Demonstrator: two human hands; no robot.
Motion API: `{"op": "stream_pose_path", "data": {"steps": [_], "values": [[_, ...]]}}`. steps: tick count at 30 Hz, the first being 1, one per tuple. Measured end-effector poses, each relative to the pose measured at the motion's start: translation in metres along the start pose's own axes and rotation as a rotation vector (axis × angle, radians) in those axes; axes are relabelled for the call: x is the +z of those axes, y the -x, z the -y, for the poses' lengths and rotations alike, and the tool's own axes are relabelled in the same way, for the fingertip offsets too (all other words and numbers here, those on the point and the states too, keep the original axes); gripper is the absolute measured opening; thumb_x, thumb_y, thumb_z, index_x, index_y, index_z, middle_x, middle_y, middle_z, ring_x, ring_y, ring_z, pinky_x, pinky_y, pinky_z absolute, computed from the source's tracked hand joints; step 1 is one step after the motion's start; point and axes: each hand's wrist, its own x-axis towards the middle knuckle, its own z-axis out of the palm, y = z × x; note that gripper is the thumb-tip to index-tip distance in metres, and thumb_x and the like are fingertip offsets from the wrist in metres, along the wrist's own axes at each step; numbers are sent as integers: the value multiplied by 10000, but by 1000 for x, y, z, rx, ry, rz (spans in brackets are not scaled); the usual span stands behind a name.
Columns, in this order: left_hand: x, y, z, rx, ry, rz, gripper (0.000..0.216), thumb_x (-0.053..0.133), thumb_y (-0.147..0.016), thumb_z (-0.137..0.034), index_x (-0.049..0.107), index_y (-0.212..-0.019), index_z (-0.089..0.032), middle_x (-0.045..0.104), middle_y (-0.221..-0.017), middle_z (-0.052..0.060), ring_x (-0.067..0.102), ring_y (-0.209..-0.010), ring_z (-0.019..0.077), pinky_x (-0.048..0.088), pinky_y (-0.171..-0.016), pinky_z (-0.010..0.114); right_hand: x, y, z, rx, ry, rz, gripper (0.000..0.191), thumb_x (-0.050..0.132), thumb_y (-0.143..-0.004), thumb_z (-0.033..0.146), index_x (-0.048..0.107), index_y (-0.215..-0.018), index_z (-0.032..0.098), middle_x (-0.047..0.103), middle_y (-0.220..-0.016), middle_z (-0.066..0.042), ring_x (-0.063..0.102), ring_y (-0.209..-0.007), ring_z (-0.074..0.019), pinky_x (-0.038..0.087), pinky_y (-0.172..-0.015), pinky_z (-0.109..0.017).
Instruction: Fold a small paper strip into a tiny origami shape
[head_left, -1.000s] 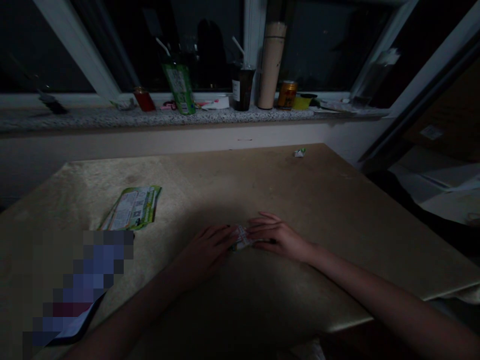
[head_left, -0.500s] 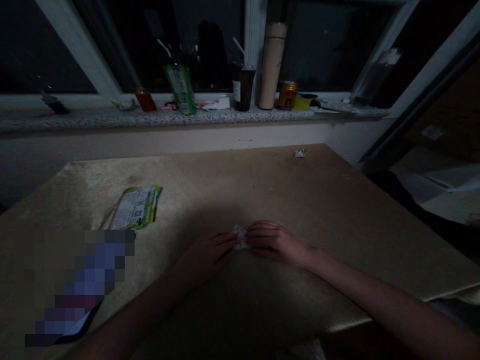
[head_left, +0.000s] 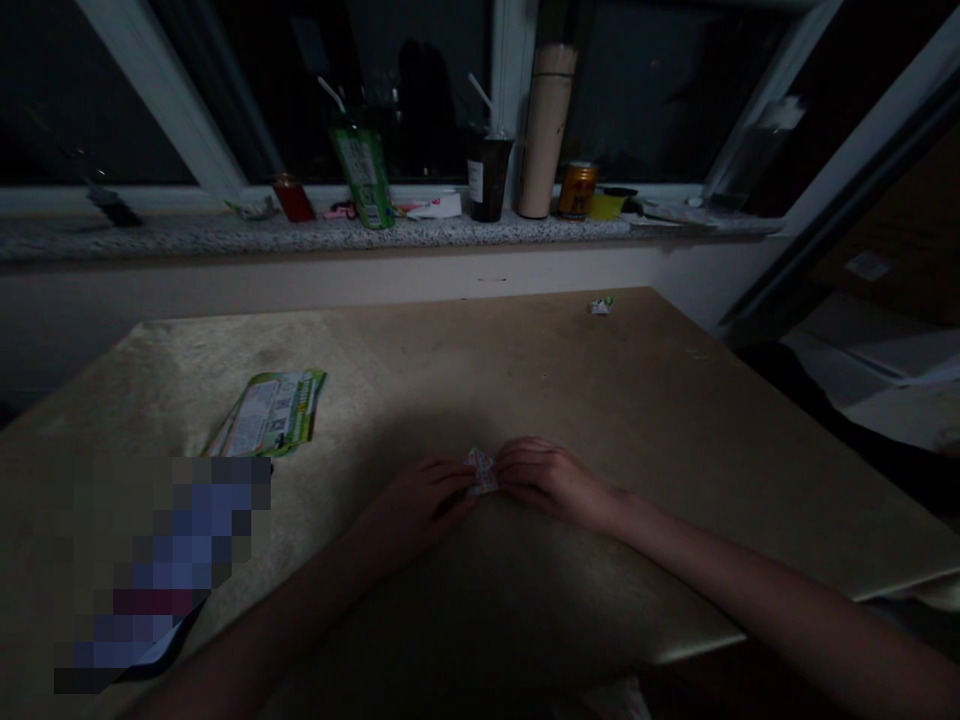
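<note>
Pinching small printed paper (head_left: 480, 471) between left hand (head_left: 417, 506) and right hand (head_left: 552, 481), print illegible

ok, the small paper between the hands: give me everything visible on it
The paper is a small, pale, folded or crumpled scrap with faint reddish and dark print that is too dim to read. It looks like thin printed paper, creased rather than flat, with an upper corner poking up. It sits near the middle of the table, low over the surface; whether it touches the top cannot be told. The left hand pinches its left edge and the right hand pinches its right edge, so the fingertips hide part of it.
</note>
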Motion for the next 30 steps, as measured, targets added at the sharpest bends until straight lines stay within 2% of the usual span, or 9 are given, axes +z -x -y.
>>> {"op": "stream_pose_path", "data": {"steps": [8, 13, 17, 20, 23, 26, 30], "values": [[-2, -1, 12, -45, 234, -4, 236, 532, -904, -279, 633, -1116, -253, 652, -1174, 8, 583, -1091, 166, 445, -959, 349, -4, -1, -1, 24, -76, 34, 171, 522, -913, 240, 661, -985, 171, 668, -976, -69, 591, -974, -169, 460, -879, -324], [-3, -3, 14, -137, 301, -7, 197, 515, -900, -253, 669, -1020, -228, 673, -1125, 16, 616, -1030, 170, 465, -918, 328, -6, -5, 0, 60, -132, 21, 146, 593, -871, 288, 660, -952, 186, 654, -951, -54, 587, -934, -164, 443, -849, -315], [-3, -6, 12, -173, 296, -25, 187, 495, -895, -246, 671, -948, -213, 678, -1096, 26, 631, -980, 176, 476, -876, 314, -1, -13, -2, 139, -9, 30, 180, 665, -812, 352, 642, -846, 177, 609, -869, -37, 550, -890, -178, 379, -798, -309], [-5, -8, 10, -182, 299, -19, 191, 475, -900, -250, 660, -916, -210, 677, -1075, 32, 631, -964, 180, 476, -863, 315, 4, -18, -5, 200, 65, 62, 178, 645, -833, 341, 613, -801, 170, 577, -820, -24, 517, -851, -172, 321, -767, -296], [-6, -8, 7, -220, 311, -11, 188, 476, -909, -289, 624, -1004, -222, 681, -1038, 36, 635, -936, 185, 485, -843, 327, 7, -21, -8, 223, 70, 89, 184, 599, -872, 342, 605, -806, 171, 572, -828, -19, 506, -858, -165, 275, -773, -296], [-6, -8, 5, -260, 337, -13, 291, 539, -880, -341, 554, -1148, -226, 676, -1049, 50, 638, -937, 196, 496, -831, 331, 9, -23, -10, 229, 89, 110, 199, 581, -885, 350, 609, -803, 171, 577, -830, -21, 508, -878, -171, 251, -776, -301], [-4, -10, 6, -255, 314, -24, 281, 558, -866, -323, 568, -1128, -222, 673, -1046, 44, 643, -920, 195, 497, -821, 323, 10, -23, -11, 229, 106, 87, 192, 565, -896, 342, 603, -817, 171, 597, -832, -23, 523, -880, -172, 254, -775, -300]]}}
